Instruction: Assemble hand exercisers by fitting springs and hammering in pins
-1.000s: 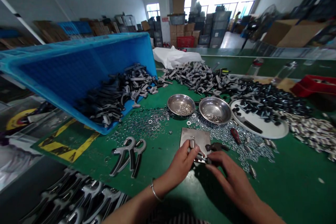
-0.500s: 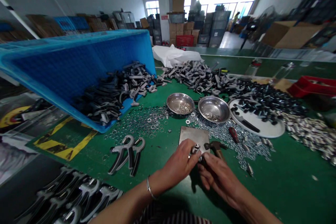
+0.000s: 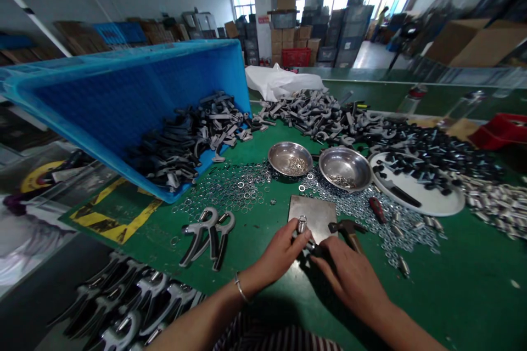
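Head view: with my left hand (image 3: 284, 252) pinching the spring (image 3: 302, 224) and my right hand (image 3: 349, 277) pinching a small part (image 3: 316, 250), I should keep them aligned.

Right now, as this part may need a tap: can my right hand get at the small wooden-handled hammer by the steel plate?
Probably yes: the small wooden-handled hammer lies uncovered beyond the right hand, though its fingers must free the small dark part they pinch.

Bright window glare behind, dim foreground, blurred warped edges.
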Demonstrator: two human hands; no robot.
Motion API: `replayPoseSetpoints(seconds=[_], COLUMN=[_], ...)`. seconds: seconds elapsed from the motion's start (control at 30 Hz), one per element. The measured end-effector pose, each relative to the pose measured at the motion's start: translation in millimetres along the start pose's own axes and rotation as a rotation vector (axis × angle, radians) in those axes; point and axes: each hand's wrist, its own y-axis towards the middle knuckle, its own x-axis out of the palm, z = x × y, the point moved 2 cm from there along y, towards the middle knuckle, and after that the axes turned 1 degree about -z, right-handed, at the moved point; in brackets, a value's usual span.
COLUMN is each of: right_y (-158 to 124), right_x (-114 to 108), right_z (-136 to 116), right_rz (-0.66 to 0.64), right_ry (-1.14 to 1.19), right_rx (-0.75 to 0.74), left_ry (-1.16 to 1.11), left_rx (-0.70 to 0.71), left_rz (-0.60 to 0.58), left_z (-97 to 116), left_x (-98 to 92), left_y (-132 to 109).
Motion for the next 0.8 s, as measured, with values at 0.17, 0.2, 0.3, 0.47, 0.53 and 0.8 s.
replayPoseSetpoints(seconds=[0.17,0.2,0.3,0.47,0.53,0.8], right_y=[-4.4,-3.8,-1.8,0.0,0.9,-6.3], right_x=[13.0,10.4,1.5,8.0,3.7,9.1], right_z=[3.4,2.6,-0.4,3.0,3.8,5.7], right_rz=[-0.458,-0.379,-0.073,-0.332,-0.177,-0.356], right_ry=[0.416,0.357,0.185,0.452,0.328,0.339], right_rx=[0.232,0.174,0.061,0.251,0.135,0.22], left_ry=[0.095,0.078,-0.068,0.06,0.027,0.124], left_rx=[0.116,0.08,-0.019,0.21,0.185,0.2], left_rz=[-0.132,-0.119,-0.021,-0.078,-0.07,-0.027], left_z=[10.4,10.6,9.4,11.3,9.0,6.2], left_x=[1.9,2.1,2.4,10.4,14.9,20.9], left_y=[-4.5,-3.9,-0.5,0.3,-0.8,3.2])
